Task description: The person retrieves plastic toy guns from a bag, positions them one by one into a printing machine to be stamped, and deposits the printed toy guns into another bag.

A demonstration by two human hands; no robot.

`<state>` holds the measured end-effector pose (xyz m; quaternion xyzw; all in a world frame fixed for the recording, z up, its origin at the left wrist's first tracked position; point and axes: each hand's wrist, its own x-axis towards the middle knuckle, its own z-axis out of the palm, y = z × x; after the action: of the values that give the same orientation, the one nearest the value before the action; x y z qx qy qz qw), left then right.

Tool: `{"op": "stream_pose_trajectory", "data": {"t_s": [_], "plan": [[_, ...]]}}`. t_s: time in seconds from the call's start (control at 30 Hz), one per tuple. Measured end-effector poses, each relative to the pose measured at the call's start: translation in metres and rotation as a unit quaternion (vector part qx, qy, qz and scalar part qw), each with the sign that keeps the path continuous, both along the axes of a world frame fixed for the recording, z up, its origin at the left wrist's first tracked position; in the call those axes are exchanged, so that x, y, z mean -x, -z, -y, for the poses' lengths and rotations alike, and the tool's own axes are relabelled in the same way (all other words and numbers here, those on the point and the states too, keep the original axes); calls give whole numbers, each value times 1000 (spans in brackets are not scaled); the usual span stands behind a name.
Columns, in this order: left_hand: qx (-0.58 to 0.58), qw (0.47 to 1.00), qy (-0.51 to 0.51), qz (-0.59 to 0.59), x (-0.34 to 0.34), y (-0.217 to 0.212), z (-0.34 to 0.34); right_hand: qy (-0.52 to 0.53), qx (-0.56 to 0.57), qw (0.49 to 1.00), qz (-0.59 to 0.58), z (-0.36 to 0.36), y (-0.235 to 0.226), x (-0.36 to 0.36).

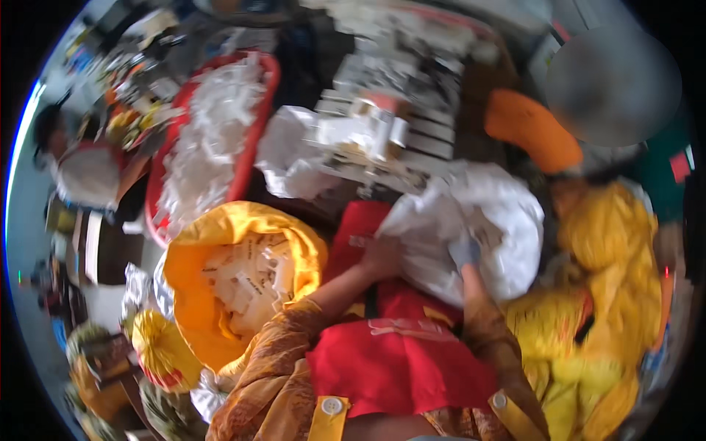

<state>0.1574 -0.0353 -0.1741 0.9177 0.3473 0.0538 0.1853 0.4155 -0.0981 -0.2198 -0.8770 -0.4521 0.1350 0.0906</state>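
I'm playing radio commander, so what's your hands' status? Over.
Left hand at left side of white sack. Right hand inside its open mouth; both grips too blurred to tell. Yellow sack of white pieces to the left, not blocking.

Thin, wrinkled, plastic-looking material is forming the white sack (434, 228), its folds catching a soft sheen, while the yellow sack (191, 309) is showing a creased, satiny skin around matt, paper-like white pieces (254, 283). The red tub (273, 73) is looking like smooth, semi-gloss plastic around crinkled, filmy scraps (213, 125). Matt cloth is making up the red apron (404, 367); patterned fabric is creasing along the sleeves (283, 367), and yellow bags (610, 228) are gleaming like plastic.
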Motion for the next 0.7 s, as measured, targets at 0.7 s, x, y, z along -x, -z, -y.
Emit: {"op": "stream_pose_trajectory", "data": {"t_s": [0.7], "plan": [[523,723,-35,451,39,-175,-24,-303,-293,906,-48,44,-253,45]]}}
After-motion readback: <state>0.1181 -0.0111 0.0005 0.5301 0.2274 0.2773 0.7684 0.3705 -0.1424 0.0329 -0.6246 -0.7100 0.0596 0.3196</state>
